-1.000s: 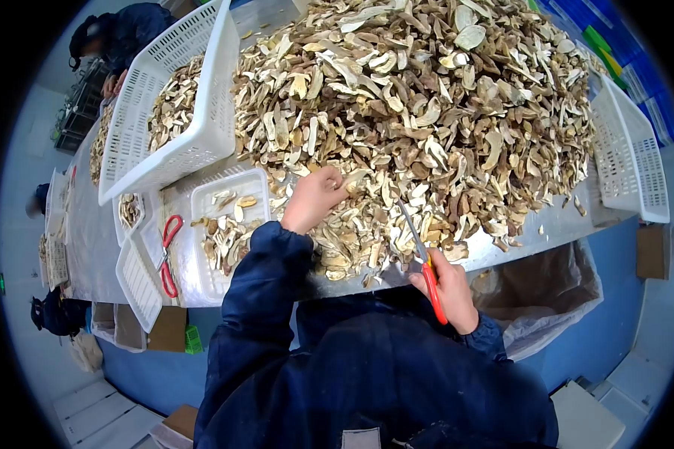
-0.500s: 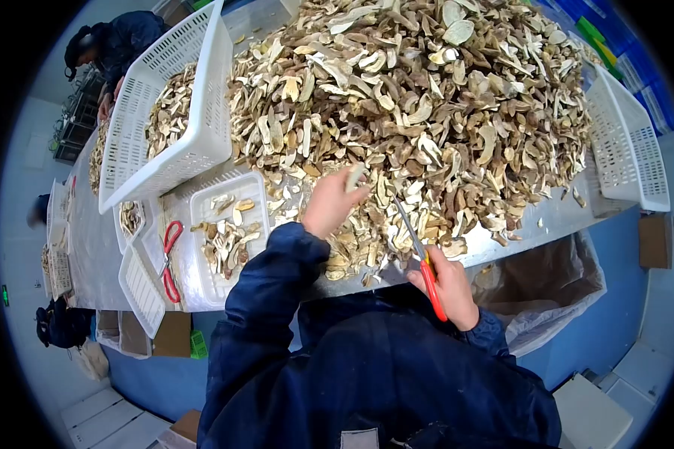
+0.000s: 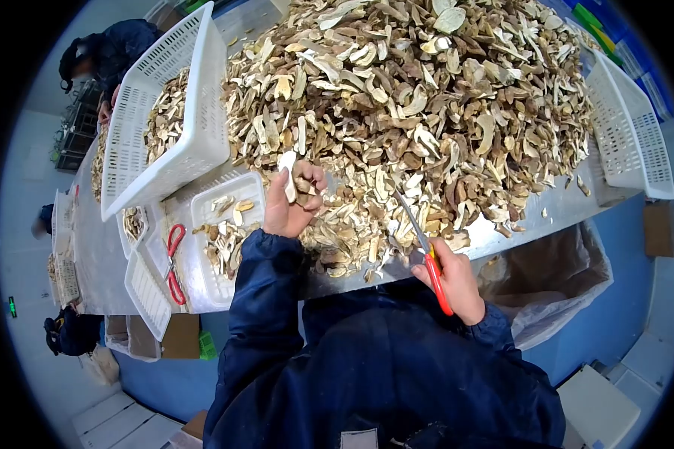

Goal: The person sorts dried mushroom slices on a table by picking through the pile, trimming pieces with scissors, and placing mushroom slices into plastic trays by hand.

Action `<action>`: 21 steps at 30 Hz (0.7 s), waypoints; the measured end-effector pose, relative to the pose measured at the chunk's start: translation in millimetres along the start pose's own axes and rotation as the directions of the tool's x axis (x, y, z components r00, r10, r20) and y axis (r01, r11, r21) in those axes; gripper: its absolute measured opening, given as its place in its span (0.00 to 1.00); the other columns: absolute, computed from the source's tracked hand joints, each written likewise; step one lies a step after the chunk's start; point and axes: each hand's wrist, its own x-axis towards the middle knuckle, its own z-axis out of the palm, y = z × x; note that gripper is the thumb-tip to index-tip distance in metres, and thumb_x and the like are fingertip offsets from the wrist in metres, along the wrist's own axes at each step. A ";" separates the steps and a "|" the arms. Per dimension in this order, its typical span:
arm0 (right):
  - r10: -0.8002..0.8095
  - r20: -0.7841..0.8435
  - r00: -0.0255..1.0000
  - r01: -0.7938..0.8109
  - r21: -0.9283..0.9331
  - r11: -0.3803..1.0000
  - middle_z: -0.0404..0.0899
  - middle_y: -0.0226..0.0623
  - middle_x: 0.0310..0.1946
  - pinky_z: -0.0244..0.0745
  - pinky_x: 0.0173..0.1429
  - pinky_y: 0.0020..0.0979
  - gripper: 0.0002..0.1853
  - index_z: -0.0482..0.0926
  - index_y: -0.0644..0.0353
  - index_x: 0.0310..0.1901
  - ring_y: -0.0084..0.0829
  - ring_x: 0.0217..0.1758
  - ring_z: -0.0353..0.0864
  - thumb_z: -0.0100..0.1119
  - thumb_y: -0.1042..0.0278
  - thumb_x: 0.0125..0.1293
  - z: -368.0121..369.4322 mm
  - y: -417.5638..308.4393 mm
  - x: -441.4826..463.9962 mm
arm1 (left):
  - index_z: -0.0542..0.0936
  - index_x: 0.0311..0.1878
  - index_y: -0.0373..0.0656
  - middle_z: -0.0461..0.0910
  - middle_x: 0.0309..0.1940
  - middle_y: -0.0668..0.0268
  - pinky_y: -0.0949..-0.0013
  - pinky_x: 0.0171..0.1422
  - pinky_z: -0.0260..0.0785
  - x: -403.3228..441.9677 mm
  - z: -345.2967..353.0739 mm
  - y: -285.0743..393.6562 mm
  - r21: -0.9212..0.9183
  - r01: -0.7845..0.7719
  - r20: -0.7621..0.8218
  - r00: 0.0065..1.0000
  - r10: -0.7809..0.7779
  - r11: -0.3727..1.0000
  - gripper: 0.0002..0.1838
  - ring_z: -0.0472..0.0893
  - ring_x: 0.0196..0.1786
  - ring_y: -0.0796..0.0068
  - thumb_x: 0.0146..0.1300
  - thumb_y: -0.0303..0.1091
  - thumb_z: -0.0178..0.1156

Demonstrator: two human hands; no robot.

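While the left hand (image 3: 283, 218) has its fingers clasped on a pale mushroom slice (image 3: 288, 179), probably upright for easier viewing, the right hand (image 3: 458, 284) grips red-handled scissors (image 3: 437, 283), blades toward the mushroom heap (image 3: 427, 112) beyond its fingers.

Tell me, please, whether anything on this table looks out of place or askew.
Yes, slightly: the narrow white tray beside the unheld red-handled scissors sits askew, one end jutting past the front edge of the table. A stray slice also lies apart from the big heap.
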 end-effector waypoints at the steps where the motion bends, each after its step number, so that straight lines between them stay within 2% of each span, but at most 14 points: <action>1: 0.004 0.006 1.000 -0.004 -0.005 1.000 0.75 0.47 0.18 0.71 0.28 0.40 0.24 0.72 0.63 0.46 0.51 0.24 0.78 0.68 0.53 0.57 -0.6 -1.4 0.2 | 0.71 0.48 0.43 0.72 0.34 0.70 0.79 0.32 0.63 1.3 -3.4 -0.9 0.023 0.000 -0.041 0.999 0.001 1.000 0.12 0.71 0.38 0.79 0.66 0.37 0.53; 4: -0.029 -0.001 1.000 0.029 0.014 1.000 0.74 0.47 0.17 0.70 0.27 0.40 0.24 0.72 0.63 0.45 0.51 0.23 0.78 0.68 0.54 0.57 -2.5 -4.6 -1.6 | 0.72 0.51 0.42 0.75 0.33 0.69 0.79 0.32 0.65 16.0 4.4 -2.3 0.322 -0.045 -0.065 0.995 0.070 0.946 0.13 0.74 0.35 0.79 0.65 0.33 0.56; 5: -0.024 -0.008 1.000 0.024 0.016 1.000 0.74 0.47 0.17 0.70 0.27 0.41 0.23 0.72 0.62 0.45 0.51 0.23 0.78 0.68 0.54 0.57 -2.6 -4.2 -3.0 | 0.73 0.49 0.40 0.75 0.28 0.70 0.78 0.32 0.66 21.1 11.6 -4.8 0.519 0.012 -0.168 0.982 0.088 0.855 0.12 0.73 0.28 0.80 0.63 0.29 0.59; 6: -0.022 -0.015 1.000 0.022 0.018 1.000 0.74 0.47 0.17 0.70 0.27 0.41 0.23 0.72 0.62 0.45 0.51 0.23 0.78 0.68 0.54 0.57 -2.8 -3.4 -4.0 | 0.76 0.47 0.40 0.75 0.27 0.70 0.79 0.32 0.67 29.2 10.0 -8.2 0.620 -0.003 -0.089 0.993 0.074 0.784 0.11 0.73 0.26 0.81 0.61 0.28 0.59; 8: -0.020 -0.031 0.999 0.021 0.026 0.999 0.74 0.47 0.17 0.70 0.27 0.41 0.23 0.72 0.62 0.44 0.51 0.23 0.77 0.68 0.54 0.57 -3.0 -2.7 -5.2 | 0.78 0.47 0.41 0.76 0.27 0.71 0.76 0.34 0.69 39.3 10.4 -14.7 0.920 0.064 -0.085 0.996 0.037 0.386 0.12 0.75 0.27 0.82 0.59 0.28 0.60; 9: -0.020 -0.038 0.999 0.022 0.031 0.999 0.74 0.47 0.17 0.70 0.27 0.41 0.23 0.72 0.62 0.44 0.51 0.23 0.77 0.68 0.54 0.57 -2.9 -2.6 -6.1 | 0.79 0.48 0.43 0.79 0.30 0.66 0.71 0.36 0.71 47.7 3.7 -21.9 0.999 -0.037 0.034 0.994 0.104 0.030 0.14 0.77 0.29 0.74 0.57 0.28 0.61; 12: -0.014 -0.036 0.999 0.015 0.032 0.999 0.74 0.47 0.16 0.70 0.27 0.41 0.23 0.72 0.62 0.45 0.51 0.22 0.77 0.68 0.54 0.57 -3.4 -2.8 -7.5 | 0.80 0.45 0.42 0.80 0.35 0.61 0.65 0.39 0.70 54.6 2.1 -39.2 0.841 -0.192 0.341 0.914 0.219 -0.505 0.13 0.77 0.32 0.63 0.56 0.29 0.63; 16: -0.014 -0.041 0.999 0.015 0.038 0.999 0.74 0.46 0.16 0.69 0.27 0.41 0.23 0.72 0.62 0.45 0.51 0.22 0.77 0.67 0.53 0.57 -5.6 -4.1 -9.2 | 0.79 0.47 0.41 0.79 0.36 0.59 0.64 0.41 0.70 55.4 8.7 -35.8 0.922 -0.054 0.176 0.941 0.289 -0.384 0.14 0.78 0.35 0.60 0.56 0.30 0.64; 17: -0.013 -0.047 0.999 0.015 0.035 0.999 0.74 0.46 0.16 0.69 0.27 0.41 0.23 0.72 0.62 0.45 0.51 0.22 0.77 0.67 0.53 0.57 -5.0 -2.5 -9.4 | 0.79 0.44 0.38 0.80 0.34 0.63 0.68 0.39 0.69 54.2 4.9 -34.0 0.979 -0.043 0.112 0.931 0.348 -0.199 0.12 0.77 0.32 0.68 0.58 0.31 0.64; 18: -0.014 -0.052 0.999 0.016 0.033 0.999 0.74 0.46 0.16 0.70 0.27 0.41 0.23 0.72 0.62 0.45 0.51 0.22 0.77 0.67 0.53 0.57 -3.7 0.0 -9.3 | 0.79 0.44 0.37 0.80 0.33 0.64 0.69 0.38 0.69 51.6 5.5 -30.3 1.000 -0.004 0.001 0.940 0.341 0.007 0.12 0.76 0.31 0.71 0.59 0.32 0.64; 20: -0.022 -0.054 0.998 0.023 0.031 0.999 0.74 0.46 0.16 0.70 0.27 0.41 0.24 0.72 0.62 0.45 0.50 0.23 0.77 0.67 0.53 0.57 -1.9 1.3 -7.7 | 0.78 0.45 0.36 0.79 0.30 0.67 0.72 0.36 0.68 41.6 9.4 -22.2 0.909 0.088 -0.213 0.938 0.272 0.408 0.14 0.76 0.30 0.78 0.61 0.34 0.64; 21: -0.027 -0.055 0.998 0.028 0.030 0.999 0.74 0.46 0.17 0.70 0.28 0.41 0.24 0.72 0.63 0.46 0.50 0.23 0.78 0.67 0.53 0.57 -1.2 1.1 -6.6 | 0.77 0.46 0.35 0.80 0.32 0.67 0.79 0.27 0.61 33.1 28.8 -16.8 0.838 0.143 -0.294 0.932 0.214 0.527 0.14 0.70 0.24 0.86 0.64 0.35 0.61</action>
